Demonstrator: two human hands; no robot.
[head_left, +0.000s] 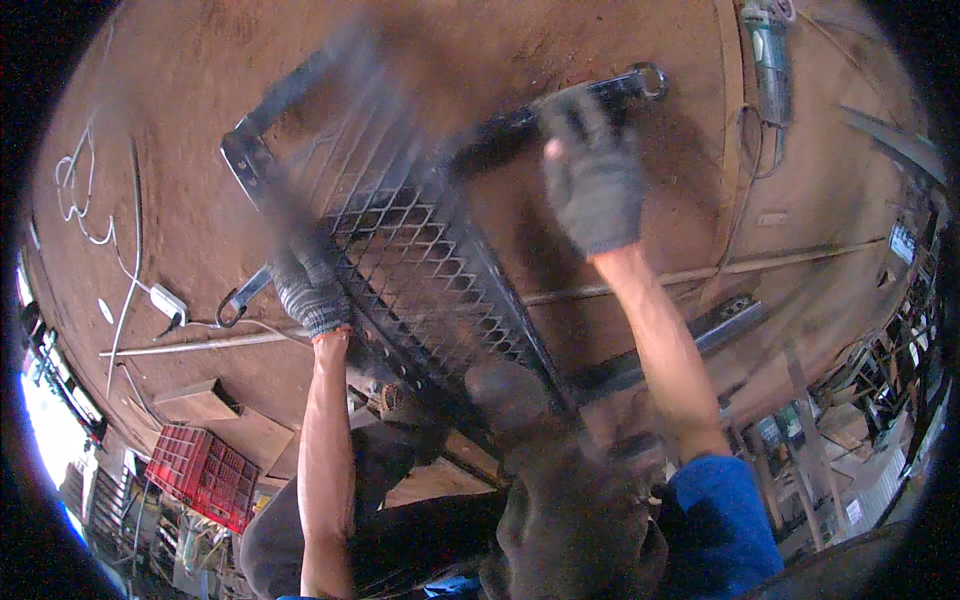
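Note:
A black metal frame with diamond mesh (415, 240) is tilted in front of me, its upper part smeared by motion. Dark grey knit gloves cover both hands. My left hand (305, 285) is closed around the frame's left side rail; some of its fingers are hidden or blurred. On the right, a black bar with a round ring (652, 80) at its end sticks out from the frame. My right hand (595, 180) lies across this bar, fingers bent over it and thumb apart, slightly blurred. The frame's lower end reaches down between my legs.
A green angle grinder (770, 65) with its cord lies at the upper right. White cable (75, 190) and a power adapter (168, 302) are at left. A red plastic crate (203, 477) stands lower left. A thin rod (700, 272) crosses the brown floor; metal scrap (880, 370) piles up right.

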